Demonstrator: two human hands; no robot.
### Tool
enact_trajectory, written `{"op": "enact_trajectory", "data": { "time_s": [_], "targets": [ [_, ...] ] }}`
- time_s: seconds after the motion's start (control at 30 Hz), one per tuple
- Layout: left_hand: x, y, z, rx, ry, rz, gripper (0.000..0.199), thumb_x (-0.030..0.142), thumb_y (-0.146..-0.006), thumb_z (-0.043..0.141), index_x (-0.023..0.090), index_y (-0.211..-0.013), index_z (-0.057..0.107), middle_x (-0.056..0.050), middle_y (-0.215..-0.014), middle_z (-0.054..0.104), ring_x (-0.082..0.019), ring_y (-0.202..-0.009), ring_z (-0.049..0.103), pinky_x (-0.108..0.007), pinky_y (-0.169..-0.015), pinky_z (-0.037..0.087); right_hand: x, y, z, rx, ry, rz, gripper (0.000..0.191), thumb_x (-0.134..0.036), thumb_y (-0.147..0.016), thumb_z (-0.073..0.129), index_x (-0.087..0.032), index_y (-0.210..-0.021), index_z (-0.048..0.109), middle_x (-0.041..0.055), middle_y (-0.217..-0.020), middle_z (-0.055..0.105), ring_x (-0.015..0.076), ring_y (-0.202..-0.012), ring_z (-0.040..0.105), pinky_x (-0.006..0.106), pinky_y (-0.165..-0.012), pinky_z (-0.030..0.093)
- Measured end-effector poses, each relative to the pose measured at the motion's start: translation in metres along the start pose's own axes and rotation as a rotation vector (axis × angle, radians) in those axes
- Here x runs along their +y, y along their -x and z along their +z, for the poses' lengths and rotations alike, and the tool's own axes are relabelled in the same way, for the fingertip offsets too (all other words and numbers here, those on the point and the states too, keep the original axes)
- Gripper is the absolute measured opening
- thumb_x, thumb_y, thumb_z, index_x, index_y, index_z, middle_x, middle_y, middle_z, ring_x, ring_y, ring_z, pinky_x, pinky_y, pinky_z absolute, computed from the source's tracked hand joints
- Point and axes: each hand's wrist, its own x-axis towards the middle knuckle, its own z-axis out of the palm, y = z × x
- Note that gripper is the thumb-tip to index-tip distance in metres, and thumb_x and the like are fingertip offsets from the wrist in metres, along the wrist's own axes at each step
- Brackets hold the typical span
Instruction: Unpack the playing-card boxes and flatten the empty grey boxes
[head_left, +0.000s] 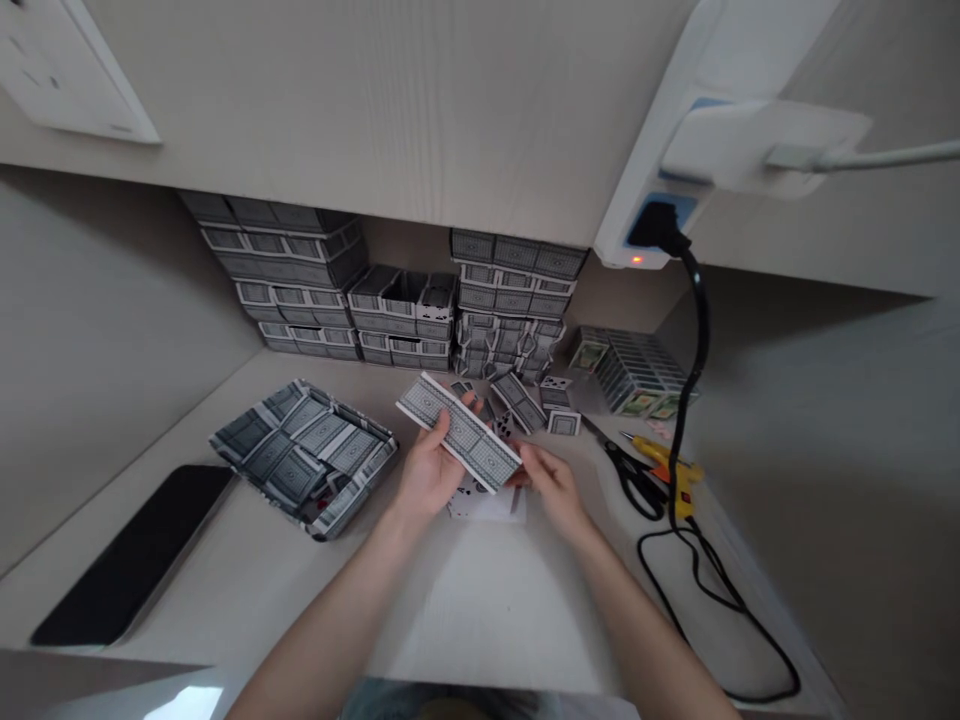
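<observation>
A long strip of joined playing cards point(469, 438), patterned backs up, slants across the middle above the desk. My left hand point(433, 468) grips its left part, thumb on top and fingers underneath. At the strip's right end, my right hand point(551, 482) pinches the edge between thumb and fingers. Below the strip lie white card faces point(491, 503), partly covered by it. Just behind are a folded card piece point(519, 402) and some loose cards point(564, 423).
Walls of stacked card boxes point(300, 270) line the back. A card tray point(356, 500) and a black slab-like object point(135, 555) lie left. Scissors point(637, 480), a yellow glue gun point(684, 490) and its black cord point(701, 340) occupy the right. Packed card decks point(637, 370) stand behind them.
</observation>
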Motion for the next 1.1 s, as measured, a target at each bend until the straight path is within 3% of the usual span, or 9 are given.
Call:
{"op": "enact_trajectory", "data": {
  "time_s": [0.13,0.23,0.37,0.5,0.63,0.83,1.1],
  "targets": [
    [-0.003,0.0,0.0,0.036,0.007,0.016,0.038,0.022,-0.082,0.048,0.029,-0.119,0.044,-0.003,-0.116,0.056,-0.021,-0.108,0.051,-0.045,-0.094,0.038,-0.007,0.003,0.003,-0.135,-0.143,0.004,0.044,-0.038,-0.069,0.063,-0.024,-0.11,0.056,0.0052,-0.103,0.061,0.0198,-0.083,0.06,0.033,-0.066,0.051],
    [-0.003,0.0,0.0,0.036,0.033,-0.002,0.032,0.026,-0.083,0.047,0.026,-0.115,0.049,-0.004,-0.112,0.059,-0.021,-0.104,0.054,-0.043,-0.093,0.039,-0.007,0.003,0.004,-0.15,-0.131,0.006,0.044,-0.027,-0.063,0.07,-0.026,-0.105,0.057,0.0029,-0.103,0.061,0.019,-0.09,0.057,0.029,-0.07,0.05],
    [0.005,-0.001,-0.001,0.042,0.107,-0.049,0.032,0.038,-0.081,0.046,0.017,-0.102,0.058,-0.007,-0.099,0.064,-0.021,-0.099,0.056,-0.041,-0.092,0.04,-0.002,0.0,-0.001,-0.049,-0.159,-0.042,0.022,-0.021,-0.062,0.07,-0.022,-0.082,0.061,-0.0017,-0.08,0.061,0.0118,-0.074,0.057,0.021,-0.066,0.047],
    [0.012,-0.003,-0.001,0.096,0.187,-0.005,0.033,0.043,-0.079,0.048,0.015,-0.09,0.061,-0.006,-0.088,0.066,-0.019,-0.09,0.06,-0.038,-0.09,0.042,-0.001,-0.005,-0.009,0.033,-0.352,0.01,0.018,-0.022,-0.065,0.069,-0.022,-0.079,0.058,-0.0036,-0.074,0.058,0.0093,-0.065,0.056,0.02,-0.057,0.048],
    [0.009,-0.005,-0.003,0.151,0.167,0.036,0.022,0.035,-0.08,0.05,0.019,-0.094,0.06,-0.002,-0.086,0.066,-0.016,-0.085,0.061,-0.034,-0.087,0.044,-0.005,-0.005,-0.011,0.01,-0.45,0.08,0.02,-0.022,-0.064,0.069,-0.021,-0.081,0.058,-0.0041,-0.07,0.059,0.0084,-0.056,0.056,0.019,-0.048,0.049],
    [0.005,-0.007,-0.007,0.181,0.106,0.05,0.019,0.031,-0.079,0.053,0.021,-0.094,0.058,-0.001,-0.088,0.065,-0.015,-0.086,0.061,-0.032,-0.084,0.045,-0.005,0.0,-0.006,-0.12,-0.474,0.141,0.035,-0.023,-0.057,0.074,-0.021,-0.088,0.059,-0.0007,-0.08,0.065,0.0143,-0.063,0.061,0.027,-0.048,0.054],
    [0.005,-0.005,-0.006,0.17,0.041,0.048,0.017,0.032,-0.077,0.056,0.02,-0.089,0.058,-0.001,-0.09,0.065,-0.018,-0.091,0.06,-0.034,-0.083,0.046,0.0,-0.002,-0.004,0.002,-0.421,0.173,0.018,-0.018,-0.058,0.073,-0.017,-0.069,0.059,-0.0006,-0.069,0.067,0.0132,-0.057,0.062,0.025,-0.047,0.056]
  ]
}}
